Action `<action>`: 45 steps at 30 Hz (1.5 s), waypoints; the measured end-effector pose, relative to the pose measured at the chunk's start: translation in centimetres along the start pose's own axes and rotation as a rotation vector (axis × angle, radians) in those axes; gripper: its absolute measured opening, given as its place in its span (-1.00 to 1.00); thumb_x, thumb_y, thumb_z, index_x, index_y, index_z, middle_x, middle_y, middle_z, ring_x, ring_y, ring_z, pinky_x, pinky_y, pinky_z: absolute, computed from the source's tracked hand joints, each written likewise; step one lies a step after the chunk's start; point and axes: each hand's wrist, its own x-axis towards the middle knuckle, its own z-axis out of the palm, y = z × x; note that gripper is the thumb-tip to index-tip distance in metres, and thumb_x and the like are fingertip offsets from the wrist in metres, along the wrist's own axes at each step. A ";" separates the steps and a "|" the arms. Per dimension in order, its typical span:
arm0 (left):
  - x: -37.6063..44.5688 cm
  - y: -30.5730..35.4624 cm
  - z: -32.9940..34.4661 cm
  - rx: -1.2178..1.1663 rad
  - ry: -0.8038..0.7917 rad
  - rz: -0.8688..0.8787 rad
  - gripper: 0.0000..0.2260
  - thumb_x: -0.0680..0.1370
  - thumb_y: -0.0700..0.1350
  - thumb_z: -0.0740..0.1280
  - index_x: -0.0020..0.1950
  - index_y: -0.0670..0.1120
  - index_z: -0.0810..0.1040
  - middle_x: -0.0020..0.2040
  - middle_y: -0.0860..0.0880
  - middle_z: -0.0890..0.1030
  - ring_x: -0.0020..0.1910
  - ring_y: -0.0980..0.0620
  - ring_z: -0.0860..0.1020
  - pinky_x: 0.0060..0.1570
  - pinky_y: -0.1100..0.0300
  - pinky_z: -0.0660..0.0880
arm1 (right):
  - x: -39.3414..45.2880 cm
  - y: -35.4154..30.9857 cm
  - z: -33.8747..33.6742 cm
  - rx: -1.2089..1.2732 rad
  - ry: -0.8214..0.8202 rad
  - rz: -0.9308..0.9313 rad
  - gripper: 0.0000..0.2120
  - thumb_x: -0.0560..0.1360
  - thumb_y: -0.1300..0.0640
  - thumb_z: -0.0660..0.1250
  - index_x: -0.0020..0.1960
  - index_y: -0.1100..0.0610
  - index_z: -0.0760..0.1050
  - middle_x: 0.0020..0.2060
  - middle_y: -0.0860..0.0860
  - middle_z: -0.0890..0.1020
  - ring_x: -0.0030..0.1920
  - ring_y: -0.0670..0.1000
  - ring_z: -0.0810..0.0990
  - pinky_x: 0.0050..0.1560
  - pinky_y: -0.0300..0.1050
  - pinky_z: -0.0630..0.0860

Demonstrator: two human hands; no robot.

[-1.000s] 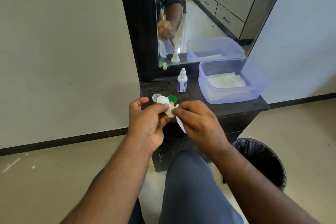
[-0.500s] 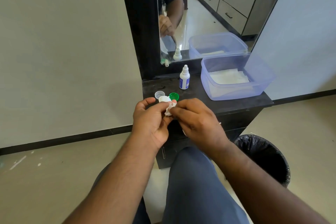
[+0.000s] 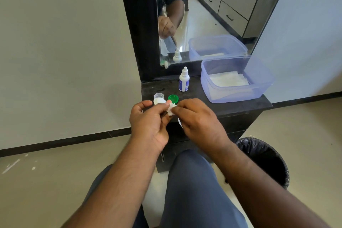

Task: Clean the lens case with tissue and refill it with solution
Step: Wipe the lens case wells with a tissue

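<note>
My left hand [image 3: 149, 122] grips the white lens case [image 3: 159, 101] between thumb and fingers, just in front of the dark table's near edge. My right hand [image 3: 199, 121] pinches a crumpled white tissue [image 3: 171, 110] and presses it into the case. A clear cap [image 3: 159, 96] and a green cap [image 3: 173, 98] lie on the table just behind my hands. The small white solution bottle [image 3: 184, 82] with a blue label stands upright further back, its cap on.
A translucent blue tub [image 3: 259, 89] holding folded tissues sits at the right of the dark table [image 3: 240, 106]. A mirror [image 3: 203, 15] rises behind it. A black-lined bin [image 3: 266, 159] stands on the floor at the right, beside my knee.
Both hands stay together on the case and tissue with small wiping shifts. The view has tilted, so the table and hands sit slightly higher in frame.
</note>
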 end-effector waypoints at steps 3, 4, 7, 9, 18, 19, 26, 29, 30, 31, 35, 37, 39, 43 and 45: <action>0.0 0.0 0.1 -0.022 0.004 -0.003 -0.65 0.39 -0.50 0.38 -0.08 -0.08 0.41 -0.08 -0.24 0.60 -0.25 -0.15 0.65 -0.29 0.14 0.64 | 0.1 -0.2 0.2 -0.032 -0.030 -0.040 -0.75 0.48 0.18 0.23 -0.01 0.28 0.62 -0.16 0.17 0.64 -0.21 0.13 0.59 -0.23 -0.03 0.59; 0.1 0.0 0.1 -0.032 0.006 -0.004 -0.65 0.39 -0.50 0.38 -0.08 -0.09 0.40 -0.09 -0.23 0.60 -0.26 -0.14 0.65 -0.31 0.15 0.64 | 0.1 0.1 0.2 -0.033 -0.019 -0.020 -0.79 0.48 0.20 0.28 -0.02 0.28 0.62 -0.16 0.17 0.64 -0.20 0.13 0.59 -0.23 -0.02 0.59; 0.1 -0.1 0.0 -0.040 0.008 -0.008 -0.65 0.40 -0.51 0.36 -0.09 -0.09 0.40 -0.09 -0.23 0.60 -0.26 -0.14 0.65 -0.33 0.16 0.63 | -0.3 0.3 0.4 -0.056 -0.026 -0.021 -0.83 0.48 0.22 0.32 -0.03 0.29 0.62 -0.18 0.17 0.62 -0.22 0.12 0.57 -0.26 0.00 0.57; 0.1 -0.2 -0.1 -0.036 0.017 -0.023 -0.65 0.40 -0.51 0.35 -0.08 -0.08 0.41 -0.11 -0.22 0.61 -0.25 -0.14 0.66 -0.31 0.14 0.64 | -0.5 0.2 0.6 -0.087 -0.054 -0.085 -0.82 0.49 0.21 0.30 -0.01 0.30 0.60 -0.17 0.17 0.61 -0.23 0.12 0.56 -0.28 0.00 0.55; 0.3 -0.2 -0.2 -0.069 -0.036 -0.036 -0.67 0.43 -0.50 0.34 -0.06 -0.09 0.39 -0.10 -0.23 0.61 -0.31 -0.11 0.68 -0.39 0.16 0.62 | -0.7 1.0 0.3 -0.060 -0.040 -0.057 -0.77 0.53 0.17 0.25 0.01 0.28 0.61 -0.14 0.16 0.63 -0.19 0.11 0.57 -0.20 -0.04 0.55; 0.3 -0.1 -0.2 -0.076 -0.045 -0.041 -0.67 0.43 -0.50 0.33 -0.06 -0.10 0.39 -0.11 -0.22 0.61 -0.34 -0.10 0.68 -0.40 0.16 0.62 | -0.5 1.2 0.1 -0.030 -0.021 -0.025 -0.76 0.52 0.16 0.24 0.00 0.28 0.62 -0.14 0.16 0.63 -0.18 0.11 0.58 -0.19 -0.05 0.57; 0.5 0.1 -0.6 -0.051 -0.113 -0.093 -0.71 0.43 -0.46 0.36 -0.01 -0.12 0.44 -0.04 -0.22 0.63 -0.33 -0.08 0.70 -0.36 0.15 0.63 | 0.6 1.7 -1.1 0.078 -0.041 0.087 -0.82 0.41 0.27 0.41 0.00 0.27 0.65 -0.13 0.14 0.67 -0.14 0.10 0.63 -0.10 -0.08 0.58; 0.4 0.1 -0.6 -0.046 -0.125 -0.107 -0.73 0.44 -0.45 0.36 -0.01 -0.12 0.45 -0.08 -0.20 0.64 -0.35 -0.05 0.69 -0.41 0.20 0.60 | 0.3 1.5 -1.3 0.110 -0.024 0.093 -0.82 0.42 0.24 0.37 -0.02 0.26 0.65 -0.14 0.13 0.67 -0.14 0.08 0.63 -0.09 -0.12 0.57; 0.4 0.1 -0.7 -0.044 -0.131 -0.110 -0.73 0.45 -0.44 0.36 0.00 -0.12 0.46 -0.09 -0.20 0.64 -0.35 -0.04 0.69 -0.41 0.20 0.60 | 0.2 1.3 -1.4 0.117 -0.018 0.087 -0.82 0.42 0.24 0.36 -0.02 0.26 0.65 -0.14 0.12 0.67 -0.14 0.07 0.63 -0.09 -0.14 0.55; 0.4 0.1 -0.8 -0.041 -0.139 -0.114 -0.73 0.45 -0.43 0.37 0.01 -0.12 0.46 -0.10 -0.20 0.65 -0.34 -0.04 0.69 -0.41 0.20 0.60 | 0.1 1.3 -1.4 0.132 -0.016 0.096 -0.82 0.42 0.24 0.36 -0.02 0.25 0.65 -0.13 0.12 0.67 -0.13 0.06 0.63 -0.09 -0.14 0.56; 0.5 0.1 -1.1 -0.029 -0.197 -0.144 -0.68 0.46 -0.40 0.37 0.14 -0.13 0.45 -0.06 -0.19 0.65 -0.28 -0.05 0.70 -0.39 0.19 0.60 | 0.3 1.8 -2.2 0.298 -0.061 0.273 -0.84 0.47 0.23 0.39 0.04 0.17 0.65 -0.05 0.04 0.67 -0.07 -0.11 0.58 -0.03 -0.36 0.50; 0.5 0.1 -1.2 0.000 -0.212 -0.132 -0.65 0.46 -0.39 0.38 0.18 -0.13 0.45 -0.07 -0.19 0.67 -0.26 -0.06 0.71 -0.37 0.18 0.61 | 0.2 1.9 -2.5 0.337 -0.074 0.290 -0.84 0.46 0.23 0.40 0.03 0.15 0.66 -0.06 0.00 0.67 -0.08 -0.15 0.57 -0.05 -0.44 0.47; 0.4 0.1 -1.2 0.054 -0.212 -0.097 -0.63 0.45 -0.38 0.39 0.19 -0.10 0.45 -0.06 -0.18 0.67 -0.24 -0.07 0.71 -0.33 0.15 0.64 | 0.2 1.8 -2.6 0.339 -0.119 0.276 -0.83 0.46 0.24 0.40 0.04 0.15 0.65 -0.05 0.01 0.67 -0.07 -0.11 0.59 -0.04 -0.40 0.47; 0.1 -0.1 -1.0 0.101 -0.197 -0.021 -0.62 0.44 -0.39 0.40 0.18 -0.09 0.46 -0.12 -0.15 0.69 -0.23 -0.08 0.71 -0.27 0.12 0.65 | 0.7 1.9 -3.0 0.384 -0.206 0.304 -0.82 0.47 0.23 0.40 0.06 0.17 0.64 -0.05 0.03 0.66 -0.06 -0.05 0.60 -0.02 -0.27 0.51; 0.1 -0.1 -1.0 0.139 -0.201 0.036 -0.64 0.44 -0.40 0.41 0.13 -0.07 0.48 -0.21 -0.11 0.71 -0.21 -0.09 0.71 -0.30 0.13 0.64 | 0.7 1.9 -3.0 0.410 -0.223 0.324 -0.83 0.46 0.21 0.41 0.05 0.16 0.64 -0.06 0.00 0.65 -0.07 -0.06 0.60 -0.03 -0.27 0.52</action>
